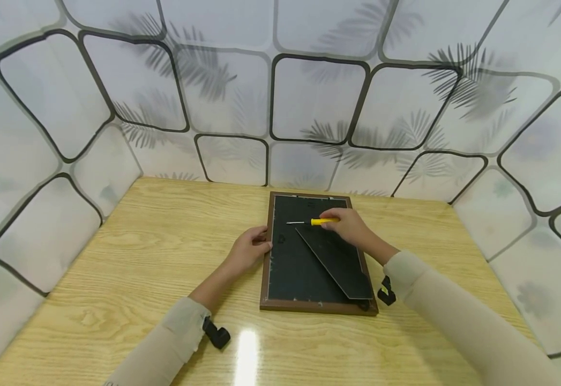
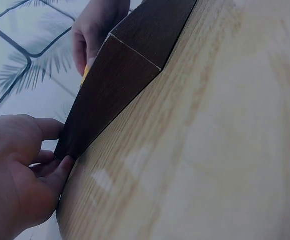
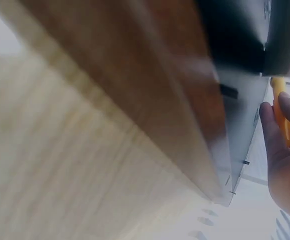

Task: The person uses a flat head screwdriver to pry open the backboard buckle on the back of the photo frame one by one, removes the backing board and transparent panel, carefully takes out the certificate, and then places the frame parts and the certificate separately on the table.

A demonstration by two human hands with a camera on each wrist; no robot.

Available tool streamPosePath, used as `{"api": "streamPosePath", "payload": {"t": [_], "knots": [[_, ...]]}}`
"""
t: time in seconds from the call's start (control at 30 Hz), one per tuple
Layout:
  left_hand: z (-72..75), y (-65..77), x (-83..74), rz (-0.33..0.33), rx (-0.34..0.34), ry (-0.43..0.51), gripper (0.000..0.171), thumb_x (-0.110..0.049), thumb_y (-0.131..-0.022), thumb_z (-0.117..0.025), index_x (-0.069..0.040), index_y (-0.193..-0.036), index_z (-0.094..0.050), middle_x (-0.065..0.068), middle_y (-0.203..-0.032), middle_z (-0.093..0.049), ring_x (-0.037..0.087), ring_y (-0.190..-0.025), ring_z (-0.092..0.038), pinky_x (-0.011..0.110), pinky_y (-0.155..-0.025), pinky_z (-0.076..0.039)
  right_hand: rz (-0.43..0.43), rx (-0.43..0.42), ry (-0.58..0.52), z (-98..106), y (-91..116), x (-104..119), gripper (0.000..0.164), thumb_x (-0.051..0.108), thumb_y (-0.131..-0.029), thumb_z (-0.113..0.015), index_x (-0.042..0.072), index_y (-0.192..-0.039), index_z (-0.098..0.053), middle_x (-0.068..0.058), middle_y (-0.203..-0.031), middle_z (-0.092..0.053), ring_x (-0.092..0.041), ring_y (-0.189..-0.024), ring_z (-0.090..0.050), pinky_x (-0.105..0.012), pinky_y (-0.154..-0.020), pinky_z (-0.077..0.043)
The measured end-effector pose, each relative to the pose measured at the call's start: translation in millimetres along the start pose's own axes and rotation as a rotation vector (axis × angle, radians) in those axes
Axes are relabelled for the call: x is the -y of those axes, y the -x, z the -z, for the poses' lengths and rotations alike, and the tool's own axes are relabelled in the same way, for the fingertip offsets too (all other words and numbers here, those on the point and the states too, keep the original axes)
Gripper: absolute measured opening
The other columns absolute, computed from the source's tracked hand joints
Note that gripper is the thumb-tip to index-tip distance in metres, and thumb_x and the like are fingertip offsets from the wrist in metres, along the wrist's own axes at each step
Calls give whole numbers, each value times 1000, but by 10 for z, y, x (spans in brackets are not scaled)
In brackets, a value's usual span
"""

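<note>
A picture frame (image 1: 264, 279) with a brown wooden border lies back side up on the table, its black backing board (image 1: 290, 273) showing. Its dark stand flap (image 1: 340, 260) slants across the right half. My left hand (image 1: 248, 247) grips the left border; in the left wrist view its thumb and fingers (image 2: 60, 172) meet the frame's side edge. My right hand (image 1: 350, 226) holds a small screwdriver (image 1: 326, 221) by its yellow handle above the backing. The thin metal shaft points left, lying nearly level over the board. In the right wrist view fingers wrap the yellow handle (image 3: 283, 117).
The light wood-grain table (image 1: 164, 230) extends around the frame. Pale panels (image 1: 232, 91) printed with dark outlines and leaves enclose its back and sides. Small metal tabs (image 3: 246, 162) stand up along the frame's inner edge. A black band (image 1: 216, 333) circles each sleeve's cuff.
</note>
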State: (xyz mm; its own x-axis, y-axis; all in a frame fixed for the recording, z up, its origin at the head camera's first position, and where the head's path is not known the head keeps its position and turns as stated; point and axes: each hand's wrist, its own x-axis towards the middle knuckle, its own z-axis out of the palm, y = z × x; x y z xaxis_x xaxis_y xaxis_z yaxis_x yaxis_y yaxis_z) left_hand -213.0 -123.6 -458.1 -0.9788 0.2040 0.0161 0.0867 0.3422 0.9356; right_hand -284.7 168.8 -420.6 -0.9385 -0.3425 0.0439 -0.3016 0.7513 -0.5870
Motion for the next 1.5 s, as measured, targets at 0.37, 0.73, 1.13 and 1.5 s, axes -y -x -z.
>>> {"api": "streamPosePath", "payload": {"t": [0.37,0.73,1.13,1.5], "knots": [[1,10,-23,3,3,2,54,-9,-99,-63,1,-149,-45,22,-144,-53,36,-130,-55,48,-107,-47,-10,3,-37,-9,323,-6,27,15,-94,-72,6,-119,-73,-14,-120,-70,-28,-100,-65,-44,-85,-56],[3,11,-21,12,1,-7,54,-9,-99,-63,1,-149,-45,22,-144,-52,36,-131,-54,49,-108,-47,18,-28,-39,-21,571,94,24,10,-93,-72,5,-116,-73,-13,-117,-71,-29,-103,-65,-47,-91,-56],[1,5,-20,19,-4,-20,55,-10,-99,-63,1,-150,-45,21,-146,-52,36,-132,-53,49,-109,-46,128,-61,-15,-83,736,225,22,6,-89,-76,6,-111,-75,-8,-109,-73,-24,-97,-68,-42,-85,-59],[-6,-1,-13,23,-8,-13,54,-11,-99,-64,0,-149,-47,21,-144,-53,35,-131,-54,48,-109,-46,118,-44,-48,-196,818,333,22,9,-89,-77,10,-110,-76,-4,-110,-72,-20,-97,-66,-36,-85,-59]]}}
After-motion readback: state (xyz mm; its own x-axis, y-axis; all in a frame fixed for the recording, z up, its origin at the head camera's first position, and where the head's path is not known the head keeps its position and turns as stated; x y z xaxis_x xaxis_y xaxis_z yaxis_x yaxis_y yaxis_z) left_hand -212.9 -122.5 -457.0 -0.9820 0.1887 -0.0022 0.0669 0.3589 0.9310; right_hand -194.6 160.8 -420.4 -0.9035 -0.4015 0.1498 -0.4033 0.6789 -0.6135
